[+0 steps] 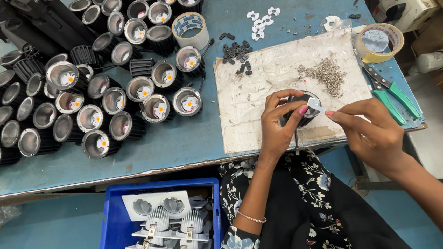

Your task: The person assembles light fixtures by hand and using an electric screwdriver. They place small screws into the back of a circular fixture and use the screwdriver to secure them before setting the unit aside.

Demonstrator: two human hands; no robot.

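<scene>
Your left hand gripped a black round lamp housing on the white sheet. Your right hand pinched a small white strip over it

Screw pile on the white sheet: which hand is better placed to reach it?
Probably the right hand: it pinches only a small white strip, nearer the screw pile. The left hand grips the black lamp housing.
</scene>
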